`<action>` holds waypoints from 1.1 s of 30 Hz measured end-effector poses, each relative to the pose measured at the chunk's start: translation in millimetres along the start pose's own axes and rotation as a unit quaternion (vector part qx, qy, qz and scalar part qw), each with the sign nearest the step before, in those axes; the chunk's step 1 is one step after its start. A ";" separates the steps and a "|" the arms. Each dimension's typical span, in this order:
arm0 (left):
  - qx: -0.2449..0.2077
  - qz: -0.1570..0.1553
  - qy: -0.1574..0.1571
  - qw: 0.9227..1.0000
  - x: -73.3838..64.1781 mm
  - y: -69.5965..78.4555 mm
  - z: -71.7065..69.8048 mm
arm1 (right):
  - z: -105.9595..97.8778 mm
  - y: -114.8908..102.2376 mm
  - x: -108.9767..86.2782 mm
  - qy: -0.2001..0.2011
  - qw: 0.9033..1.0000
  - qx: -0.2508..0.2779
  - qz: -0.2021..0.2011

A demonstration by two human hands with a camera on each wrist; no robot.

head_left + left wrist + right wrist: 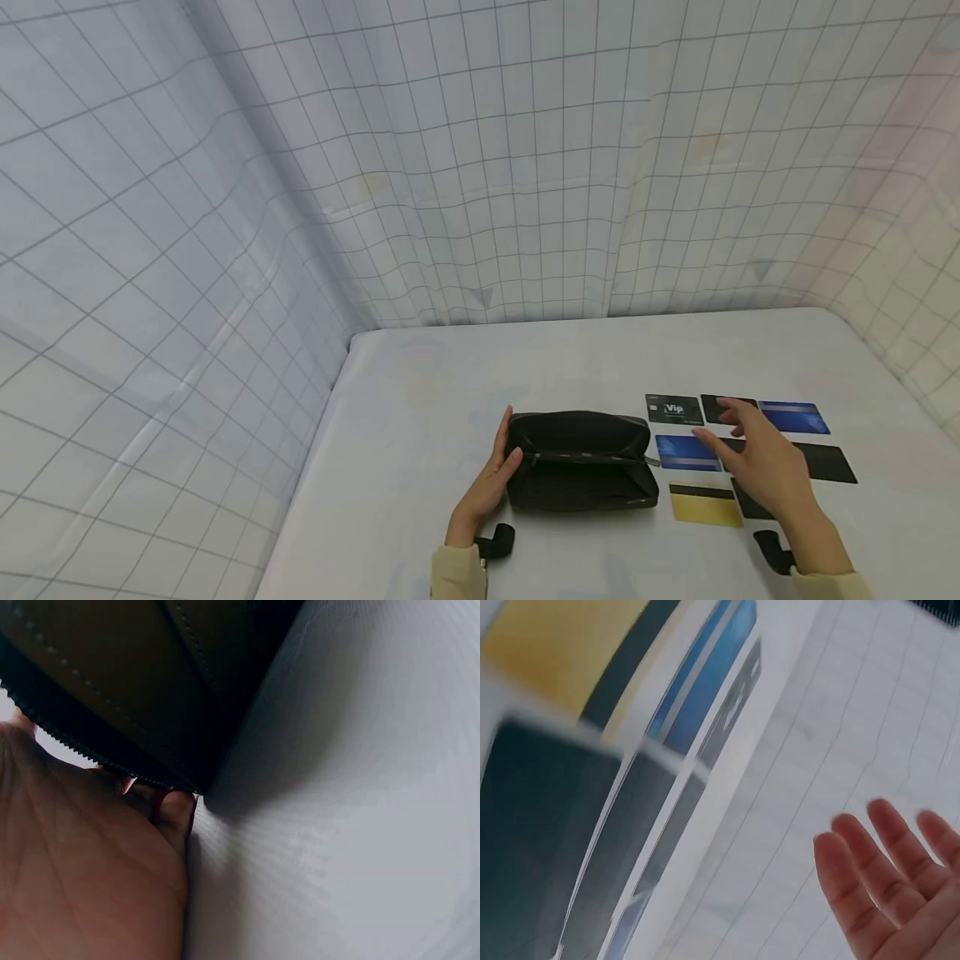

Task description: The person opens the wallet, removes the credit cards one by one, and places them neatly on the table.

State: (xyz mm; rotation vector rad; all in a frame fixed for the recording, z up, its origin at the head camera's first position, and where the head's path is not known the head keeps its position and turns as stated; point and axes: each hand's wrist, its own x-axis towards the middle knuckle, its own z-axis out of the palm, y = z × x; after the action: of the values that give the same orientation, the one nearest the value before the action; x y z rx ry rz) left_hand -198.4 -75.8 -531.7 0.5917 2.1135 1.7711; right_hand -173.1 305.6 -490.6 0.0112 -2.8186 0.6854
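A black zip-around wallet [581, 500] lies spread open on the table, its dark inside facing up. My left hand [491, 483] holds its left end, with the thumb at the zip edge and the fingers along the outer side. In the left wrist view, the fingers pass behind the toothed zip edge of the wallet [97, 697]. My right hand [772, 467] hovers over rows of cards with fingers spread and nothing in them. Beneath and around it are a black Vip card [663, 410], a blue card [687, 454], a yellow card [705, 508] and several dark cards, partly covered.
Another blue card [795, 417] sits at the back right, and a black card [832, 463] at the right end of the middle row. The white table [390, 467] ends at a checked cloth curtain [480, 208] behind and on both sides.
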 end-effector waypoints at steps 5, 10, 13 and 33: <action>0.001 0.000 0.001 1.000 0.5 0.1 0.6 | 20.6 -26.1 -4.8 -0.011 0.996 0.044 -0.082; -0.004 -0.002 -0.001 1.000 -0.2 0.5 0.6 | 40.7 -44.4 -13.1 -0.035 0.986 0.055 -0.151; -0.005 -0.004 0.001 1.000 -0.2 0.3 0.5 | 50.5 -50.9 -17.5 -0.044 0.982 0.042 -0.178; -0.013 0.000 -0.002 1.000 -0.3 -0.3 -0.6 | 68.8 -52.3 -19.2 -0.004 0.972 0.007 -0.236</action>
State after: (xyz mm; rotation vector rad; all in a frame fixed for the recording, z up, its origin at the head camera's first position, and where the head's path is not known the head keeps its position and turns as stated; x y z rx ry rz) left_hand -198.5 -76.5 -531.9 0.5877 2.0844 1.7920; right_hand -167.0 227.0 -530.8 0.6641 -2.6606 0.5862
